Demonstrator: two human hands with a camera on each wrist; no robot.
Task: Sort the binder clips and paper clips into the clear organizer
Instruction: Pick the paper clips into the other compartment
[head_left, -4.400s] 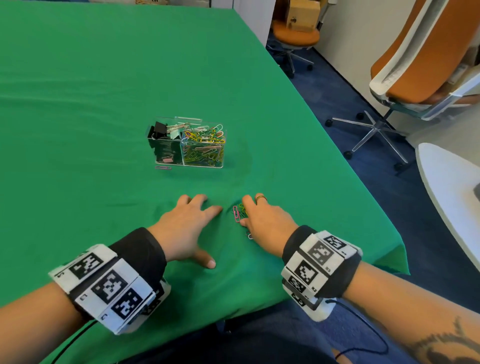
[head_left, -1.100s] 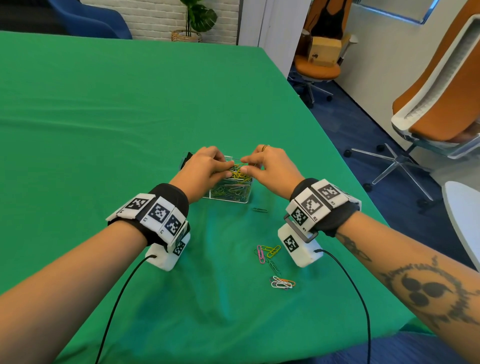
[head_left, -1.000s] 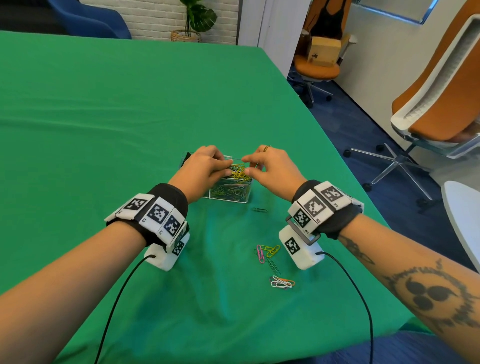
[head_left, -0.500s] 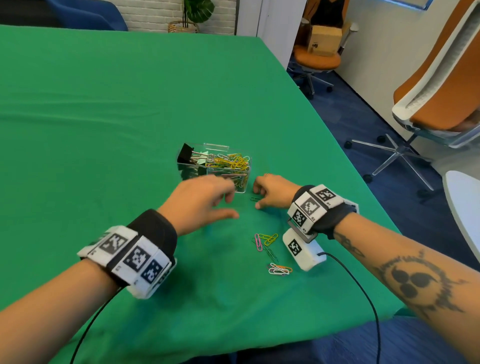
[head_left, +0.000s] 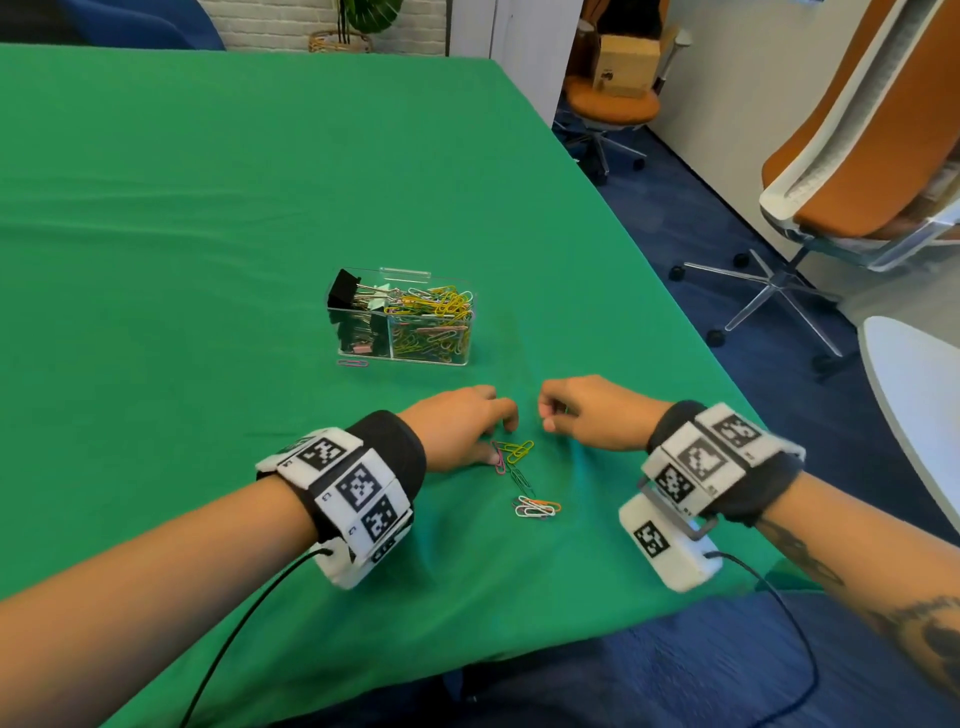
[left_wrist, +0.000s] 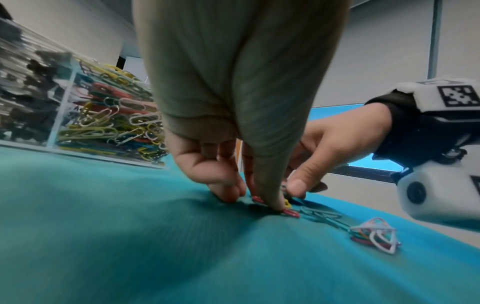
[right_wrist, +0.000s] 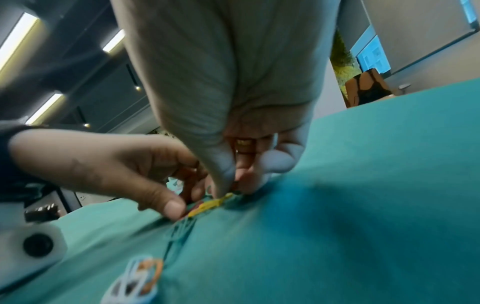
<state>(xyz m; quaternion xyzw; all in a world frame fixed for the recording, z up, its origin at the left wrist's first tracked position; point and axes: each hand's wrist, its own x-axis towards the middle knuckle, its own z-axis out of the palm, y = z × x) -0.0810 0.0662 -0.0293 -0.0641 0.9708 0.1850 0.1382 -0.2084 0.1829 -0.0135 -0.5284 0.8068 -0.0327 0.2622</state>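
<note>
The clear organizer (head_left: 415, 358) holds black binder clips on its left and coloured paper clips on its right; it also shows in the left wrist view (left_wrist: 64, 102). In front of it lie loose paper clips (head_left: 514, 451), with a white and orange bunch (head_left: 537, 506) nearer me. My left hand (head_left: 462, 428) has curled fingers on the cloth, and its thumb presses the pink paper clip (left_wrist: 291, 212). My right hand (head_left: 587, 415) is curled, pinching thumb against fingers on a dark green paper clip (left_wrist: 294, 200), beside the yellow clip (right_wrist: 210, 204).
A single pink clip (head_left: 353, 362) lies on the green cloth (head_left: 208, 234) just in front of the organizer's left end. The table's edge runs close on my right, with orange office chairs (head_left: 878, 156) beyond it.
Both hands left the organizer's top and came back toward me. The right hand dropped to a dark clip near the organizer, then drew in; both now work at the loose pile.
</note>
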